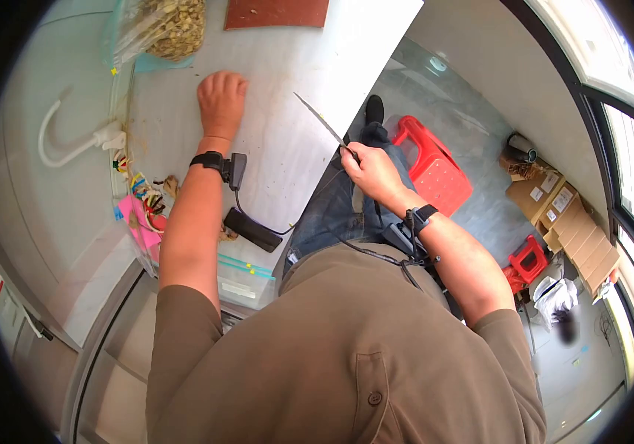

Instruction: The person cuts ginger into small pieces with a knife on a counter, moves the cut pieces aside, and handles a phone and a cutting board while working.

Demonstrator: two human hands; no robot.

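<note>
My right hand (367,170) is wrapped around the dark handle of a knife (320,121). Its long, narrow blade points up and to the left, over the edge of the white table (280,140). On the tabletop rests my left hand (222,100), fingers curled into a loose fist with the fingertips hidden. Nothing shows sticking out of it. Above the left hand lies a clear plastic bag (172,29) full of yellowish-brown dried pieces. A reddish-brown board (276,13) lies at the table's far end.
A black power bank (252,229), cabled to my left wrist, lies near my body. Colourful ties (150,198) and a pink sheet (139,226) sit along the left side, below a white hook (72,144). A red stool (435,166) and cardboard boxes (561,214) stand on the right.
</note>
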